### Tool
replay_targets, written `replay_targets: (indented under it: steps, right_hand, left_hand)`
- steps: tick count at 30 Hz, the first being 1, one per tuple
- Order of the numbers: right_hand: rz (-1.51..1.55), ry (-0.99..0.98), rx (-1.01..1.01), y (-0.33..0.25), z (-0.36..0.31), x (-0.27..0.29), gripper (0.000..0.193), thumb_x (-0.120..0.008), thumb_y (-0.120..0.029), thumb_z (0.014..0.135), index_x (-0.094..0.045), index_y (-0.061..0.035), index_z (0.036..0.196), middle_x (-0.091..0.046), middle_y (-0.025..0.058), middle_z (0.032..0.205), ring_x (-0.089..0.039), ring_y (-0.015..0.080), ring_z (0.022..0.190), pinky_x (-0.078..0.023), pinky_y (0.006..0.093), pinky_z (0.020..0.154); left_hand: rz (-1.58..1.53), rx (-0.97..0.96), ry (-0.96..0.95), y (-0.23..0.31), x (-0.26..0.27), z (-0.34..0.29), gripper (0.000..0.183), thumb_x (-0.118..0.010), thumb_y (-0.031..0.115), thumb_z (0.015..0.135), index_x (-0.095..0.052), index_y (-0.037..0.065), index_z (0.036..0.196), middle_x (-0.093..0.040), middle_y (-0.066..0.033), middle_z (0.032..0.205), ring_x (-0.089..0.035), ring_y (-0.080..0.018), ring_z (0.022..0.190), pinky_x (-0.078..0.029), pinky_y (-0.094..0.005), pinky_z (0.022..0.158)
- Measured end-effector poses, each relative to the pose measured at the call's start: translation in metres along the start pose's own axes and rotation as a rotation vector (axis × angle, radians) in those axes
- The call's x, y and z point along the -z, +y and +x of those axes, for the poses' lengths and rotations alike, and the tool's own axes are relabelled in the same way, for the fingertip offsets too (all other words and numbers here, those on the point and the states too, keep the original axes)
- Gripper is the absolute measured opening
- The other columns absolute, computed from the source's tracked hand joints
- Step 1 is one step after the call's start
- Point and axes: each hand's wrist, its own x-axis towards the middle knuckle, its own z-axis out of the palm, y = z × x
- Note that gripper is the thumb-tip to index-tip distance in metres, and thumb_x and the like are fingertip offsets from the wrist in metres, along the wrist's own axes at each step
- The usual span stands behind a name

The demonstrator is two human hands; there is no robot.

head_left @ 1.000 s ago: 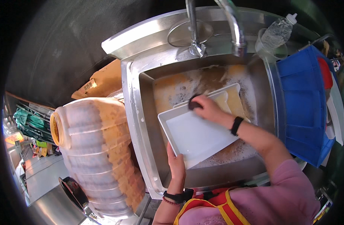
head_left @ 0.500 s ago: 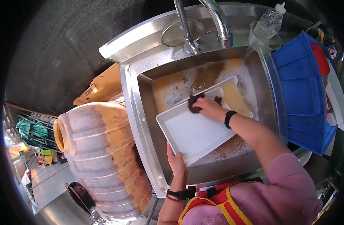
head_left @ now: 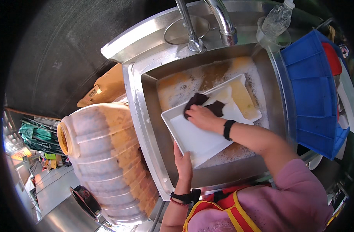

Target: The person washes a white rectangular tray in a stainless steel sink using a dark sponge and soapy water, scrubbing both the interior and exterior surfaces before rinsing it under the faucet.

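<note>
A white rectangular tray is tilted over the soapy water in the steel sink. My left hand grips its near left edge, thumb on the inner face and the other fingers hidden beneath. With my right hand I press a dark brown cloth onto the tray's inside, near its far left rim; part of the cloth spreads out to the right of my fingers. Partly under the water, a second white tray lies beyond the first, with yellowish water in it.
A chrome faucet rises behind the sink. On the right stand a blue plastic crate and a clear bottle in a clear cup. A large stained plastic barrel lies at the left, beside cardboard.
My right hand has slid left and slightly nearer across the tray with the cloth, which now spreads wider. My left hand keeps its hold, with the tray nearly still.
</note>
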Motion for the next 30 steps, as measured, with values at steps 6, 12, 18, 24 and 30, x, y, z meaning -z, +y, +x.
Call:
replay_targets:
  steps: [6, 12, 18, 24, 30]
  right_hand:
    - [-0.004, 0.103, 0.076, -0.04, 0.014, -0.026, 0.012, -0.053, -0.014, 0.08, -0.058, -0.0056, 0.087, -0.055, 0.014, 0.089, -0.057, 0.0327, 0.083, -0.047, 0.0431, 0.071]
    - [0.056, -0.128, 0.211, -0.057, -0.046, -0.024, 0.015, -0.054, -0.012, 0.077, -0.061, -0.0075, 0.089, -0.054, 0.0104, 0.091, -0.056, 0.0295, 0.085, -0.045, 0.0414, 0.071]
    - [0.209, -0.397, 0.308, -0.014, -0.091, 0.002, 0.029, -0.058, -0.017, 0.075, -0.066, -0.0142, 0.103, -0.057, 0.0054, 0.11, -0.056, 0.027, 0.1, -0.043, 0.0416, 0.081]
    - [-0.076, -0.478, -0.158, 0.028, -0.086, 0.047, 0.028, -0.061, -0.023, 0.076, -0.064, -0.0052, 0.098, -0.065, 0.0149, 0.094, -0.061, 0.0351, 0.086, -0.046, 0.0421, 0.079]
    - [-0.094, -0.066, -0.111, 0.01, -0.041, 0.015, 0.035, -0.06, -0.018, 0.08, -0.056, -0.0093, 0.113, -0.055, 0.0091, 0.108, -0.048, 0.0299, 0.108, -0.041, 0.0426, 0.088]
  left_hand:
    - [0.015, 0.013, -0.035, 0.009, -0.004, -0.001, 0.059, -0.044, -0.005, 0.084, -0.028, 0.002, 0.141, -0.043, -0.0102, 0.133, -0.046, -0.0179, 0.116, -0.036, -0.0271, 0.097]
    - [0.0, -0.047, 0.067, -0.004, 0.005, 0.004, 0.052, -0.047, 0.001, 0.089, -0.032, 0.0, 0.139, -0.045, -0.0097, 0.132, -0.046, -0.0164, 0.114, -0.036, -0.027, 0.097]
    - [-0.105, -0.035, 0.074, -0.005, 0.002, -0.001, 0.051, -0.044, -0.003, 0.089, -0.034, 0.002, 0.138, -0.047, -0.008, 0.13, -0.049, -0.015, 0.111, -0.038, -0.0264, 0.094]
    - [-0.128, 0.038, 0.114, -0.002, 0.001, -0.002, 0.054, -0.043, -0.004, 0.087, -0.031, 0.004, 0.14, -0.046, -0.0085, 0.131, -0.049, -0.0169, 0.113, -0.039, -0.0294, 0.095]
    - [-0.086, 0.008, 0.003, 0.006, -0.004, -0.004, 0.055, -0.043, -0.002, 0.089, -0.028, 0.004, 0.141, -0.041, -0.0087, 0.136, -0.044, -0.0178, 0.12, -0.034, -0.0297, 0.1]
